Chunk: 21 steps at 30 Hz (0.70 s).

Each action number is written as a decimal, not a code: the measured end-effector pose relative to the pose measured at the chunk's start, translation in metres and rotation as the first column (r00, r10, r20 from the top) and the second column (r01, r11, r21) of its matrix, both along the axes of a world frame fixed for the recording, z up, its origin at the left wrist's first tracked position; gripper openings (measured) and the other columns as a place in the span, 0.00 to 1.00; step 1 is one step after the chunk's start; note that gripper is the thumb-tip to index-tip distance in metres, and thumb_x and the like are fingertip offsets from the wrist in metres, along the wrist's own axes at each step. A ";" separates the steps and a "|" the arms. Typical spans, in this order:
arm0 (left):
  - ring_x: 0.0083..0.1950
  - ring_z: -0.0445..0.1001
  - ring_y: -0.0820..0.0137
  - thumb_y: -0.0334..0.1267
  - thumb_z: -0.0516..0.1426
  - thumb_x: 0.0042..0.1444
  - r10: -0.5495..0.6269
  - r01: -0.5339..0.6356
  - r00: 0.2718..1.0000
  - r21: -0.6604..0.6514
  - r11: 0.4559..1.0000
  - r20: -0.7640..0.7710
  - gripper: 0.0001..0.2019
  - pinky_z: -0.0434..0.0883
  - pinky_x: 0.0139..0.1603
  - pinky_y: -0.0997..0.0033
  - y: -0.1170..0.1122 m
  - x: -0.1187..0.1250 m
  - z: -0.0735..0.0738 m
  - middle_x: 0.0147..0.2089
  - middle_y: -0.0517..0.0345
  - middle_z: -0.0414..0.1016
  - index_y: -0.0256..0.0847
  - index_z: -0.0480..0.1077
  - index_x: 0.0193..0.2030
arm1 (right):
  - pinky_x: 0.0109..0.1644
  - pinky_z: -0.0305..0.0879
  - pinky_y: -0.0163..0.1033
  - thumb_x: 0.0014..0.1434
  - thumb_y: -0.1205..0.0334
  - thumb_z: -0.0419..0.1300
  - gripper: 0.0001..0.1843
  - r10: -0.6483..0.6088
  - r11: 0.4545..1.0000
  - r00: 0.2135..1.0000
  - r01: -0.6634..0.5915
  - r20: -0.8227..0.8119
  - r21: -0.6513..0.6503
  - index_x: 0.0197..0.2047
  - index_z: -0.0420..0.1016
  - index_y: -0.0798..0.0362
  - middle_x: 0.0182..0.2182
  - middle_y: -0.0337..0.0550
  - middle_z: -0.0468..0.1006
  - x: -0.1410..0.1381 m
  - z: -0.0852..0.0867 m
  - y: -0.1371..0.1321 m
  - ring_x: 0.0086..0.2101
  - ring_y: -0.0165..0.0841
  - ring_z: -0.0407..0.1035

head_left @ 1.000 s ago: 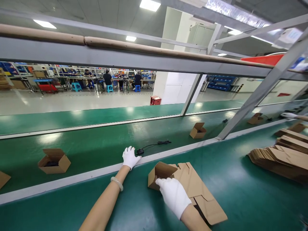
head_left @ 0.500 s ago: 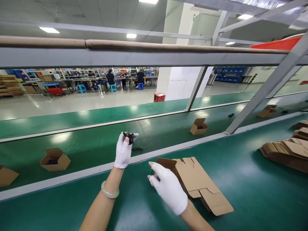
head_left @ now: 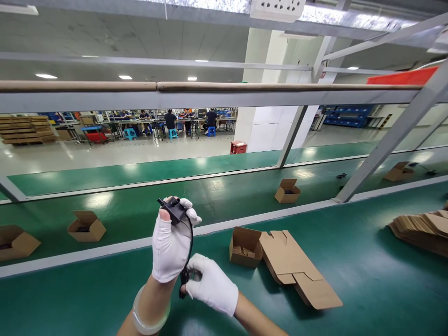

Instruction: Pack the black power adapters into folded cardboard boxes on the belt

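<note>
My left hand, in a white glove that leaves the thumb tip bare, is raised over the near edge of the conveyor. It is closed around a small black block-shaped device with short spouts, which looks like a mini water pump. A thin black cable hangs from the device, down past my palm. Below it, my gloved right hand is closed on the bundled lower end of the cable. To the right of my hands, a small open cardboard box stands on the green work surface, beside flat, unfolded cartons.
Open boxes sit along the green conveyor: one ahead right, another at left. A slanted metal post rises at right, near a stack of folded cardboard. A horizontal rail crosses ahead. People sit at far benches.
My left hand has come nearer and turned, showing the black device and its cable. My right hand has moved left from beside the open box and closed on the cable. The view has tilted upward.
</note>
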<state>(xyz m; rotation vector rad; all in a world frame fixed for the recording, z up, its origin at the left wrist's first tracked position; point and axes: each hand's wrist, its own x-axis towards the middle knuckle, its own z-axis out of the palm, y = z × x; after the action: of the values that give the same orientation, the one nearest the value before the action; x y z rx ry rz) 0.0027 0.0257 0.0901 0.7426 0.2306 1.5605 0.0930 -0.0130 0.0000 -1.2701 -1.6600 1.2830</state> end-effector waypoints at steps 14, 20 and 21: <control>0.57 0.68 0.61 0.51 0.53 0.57 0.058 -0.046 0.643 0.037 0.998 -0.764 0.21 0.62 0.62 0.59 -0.023 0.018 -0.073 0.55 0.48 0.70 0.39 0.63 0.52 | 0.40 0.67 0.39 0.50 0.56 0.60 0.14 -0.339 0.900 0.895 0.398 -0.290 0.176 0.39 0.65 0.51 0.35 0.43 0.73 0.053 0.043 -0.006 0.34 0.35 0.68; 0.58 0.67 0.61 0.49 0.51 0.59 -0.025 0.193 0.582 0.108 0.975 -0.812 0.20 0.62 0.61 0.58 -0.023 0.029 -0.072 0.55 0.48 0.70 0.40 0.62 0.54 | 0.37 0.68 0.39 0.52 0.54 0.59 0.10 -0.398 0.857 0.885 0.452 -0.240 0.248 0.31 0.65 0.51 0.29 0.41 0.71 0.075 0.038 -0.015 0.31 0.34 0.67; 0.58 0.66 0.61 0.48 0.51 0.59 -0.037 0.217 0.587 0.113 0.970 -0.809 0.21 0.62 0.61 0.58 -0.020 0.033 -0.075 0.56 0.48 0.69 0.40 0.60 0.55 | 0.37 0.68 0.39 0.52 0.53 0.59 0.11 -0.445 0.821 0.867 0.495 -0.226 0.283 0.31 0.65 0.51 0.28 0.41 0.71 0.081 0.036 -0.016 0.30 0.34 0.67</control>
<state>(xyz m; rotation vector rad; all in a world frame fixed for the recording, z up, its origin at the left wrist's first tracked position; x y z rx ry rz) 0.0353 0.0057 0.0151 1.5872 0.6807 1.0074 0.1740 -0.0289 0.0359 -1.2369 -1.2733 0.7370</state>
